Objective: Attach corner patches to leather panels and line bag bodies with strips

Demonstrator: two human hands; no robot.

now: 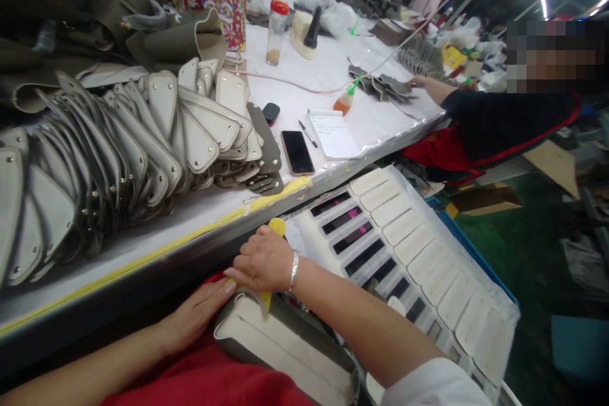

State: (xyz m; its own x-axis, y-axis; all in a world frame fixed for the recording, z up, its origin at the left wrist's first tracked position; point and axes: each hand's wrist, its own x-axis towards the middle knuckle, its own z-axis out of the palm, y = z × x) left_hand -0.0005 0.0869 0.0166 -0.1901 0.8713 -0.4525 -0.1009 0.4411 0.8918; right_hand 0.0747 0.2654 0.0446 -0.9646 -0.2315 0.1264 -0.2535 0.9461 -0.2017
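A grey-green bag body with a pale inside lies across my lap, its open edge toward my hands. My right hand is closed around a flat yellow tool, whose lower end shows below the hand against the bag's rim. I cannot make out the tool's exact kind. My left hand lies with fingers stretched out at the bag's near left corner, its fingertips close to my right thumb. What lies beneath those fingers is hidden.
Strap-like flaps with metal studs are heaped on the white table. A phone, notepad and glue bottle sit there too. Right of me stands a tray of pale pieces. A co-worker's arm reaches over the table.
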